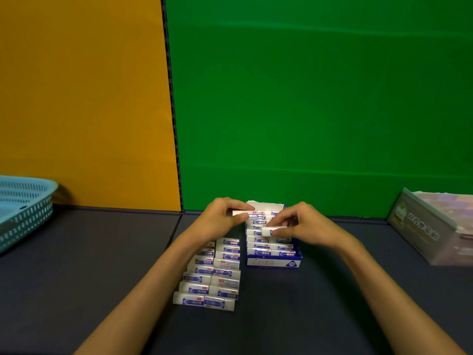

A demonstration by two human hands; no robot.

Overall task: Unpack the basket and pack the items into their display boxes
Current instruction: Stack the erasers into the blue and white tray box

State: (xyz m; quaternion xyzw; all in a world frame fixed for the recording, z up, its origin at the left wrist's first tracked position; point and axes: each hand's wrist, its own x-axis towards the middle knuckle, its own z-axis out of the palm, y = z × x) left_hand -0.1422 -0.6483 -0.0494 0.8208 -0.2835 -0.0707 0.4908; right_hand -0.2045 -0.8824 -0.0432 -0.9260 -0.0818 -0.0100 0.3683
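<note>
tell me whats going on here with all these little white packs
A person is filling a blue display box with small white packs. The left hand and the right hand each hold one pack over the box. More packs wait in two rows on the table; a teal basket sits far left.

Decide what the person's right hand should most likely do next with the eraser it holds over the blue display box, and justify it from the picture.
Probably lower it into the row. The right hand pinches a white eraser just above the blue display box, which already holds a line of erasers, while the left hand holds another eraser at the box's far end. Loose erasers wait beside it.
</note>
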